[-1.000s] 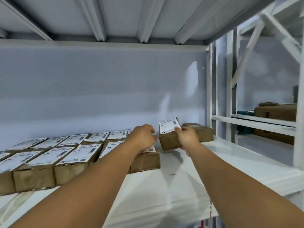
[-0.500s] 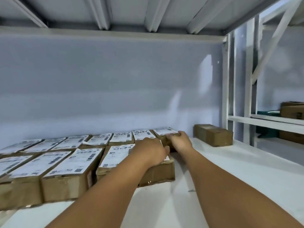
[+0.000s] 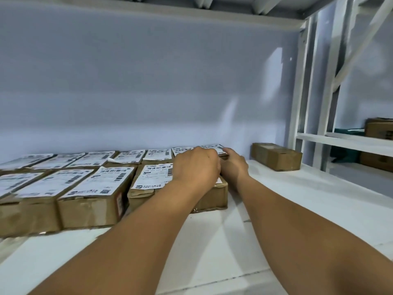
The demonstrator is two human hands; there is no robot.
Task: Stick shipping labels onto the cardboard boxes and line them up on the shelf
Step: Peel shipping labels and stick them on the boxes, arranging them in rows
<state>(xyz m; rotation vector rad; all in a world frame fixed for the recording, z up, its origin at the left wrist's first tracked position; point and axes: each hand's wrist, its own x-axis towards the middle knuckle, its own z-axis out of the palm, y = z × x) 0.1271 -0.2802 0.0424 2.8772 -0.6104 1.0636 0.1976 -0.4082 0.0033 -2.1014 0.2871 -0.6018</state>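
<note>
1. Reaches in with both bare forearms from the lower edge of the frame to just right of centre, above the white shelf (image 3: 297, 201).
2. Bends the left hand (image 3: 196, 167) at the knuckles, fingers curved forward and down onto the top of the labelled box (image 3: 219, 154). Hides the fingertips behind the knuckles, so cannot tell whether pressing or gripping.
3. Grips the right end of that box with the right hand (image 3: 234, 165), thumb along the near top edge, other fingers wrapped out of sight round the far side.
4. Shows a white shipping label (image 3: 213, 147) on the box top, with a barcode strip. Too blurred to read.
5. Sets the labelled box flat, label up, at the right end of the back row (image 3: 129, 156), right beside its left neighbour, under the left fingers and against the right palm.
6. Shows the same white labels on the front row (image 3: 95, 186) at lower left. On the nearest label (image 3: 153, 175): barcodes, a line of digits, a small round logo at its lower left corner. Nothing legible.
7. Leaves one unlabelled box (image 3: 276, 156) further right on the shelf, well apart from both hands, near the grey back wall (image 3: 148, 81).
8. Catches more brown cartons (image 3: 379, 128) on a neighbouring rack (image 3: 340, 141) at the right edge of the frame.
</note>
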